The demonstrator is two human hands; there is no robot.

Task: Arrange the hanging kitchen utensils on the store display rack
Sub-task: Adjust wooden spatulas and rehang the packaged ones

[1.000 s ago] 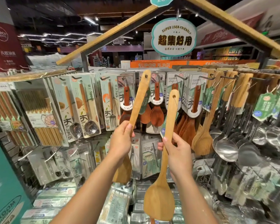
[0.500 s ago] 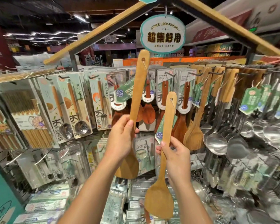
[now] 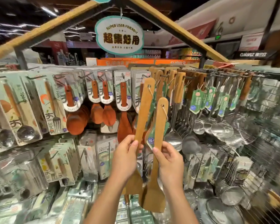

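Front of the rack, both hands up: left hand (image 3: 126,156) grips the taller light-wood spatula (image 3: 144,109) mid-handle, right hand (image 3: 170,160) grips the shorter light-wood spatula (image 3: 160,126). Handle ends point up, holes level with the wooden-handled utensils (image 3: 173,81) on the black hook row, probably to thread them onto a peg.

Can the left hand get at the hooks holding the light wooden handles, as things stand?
Probably not right away. The left hand grips a wooden spatula, and the right hand with the second spatula stands between it and those hooks. The hooks themselves look unobstructed from the front.
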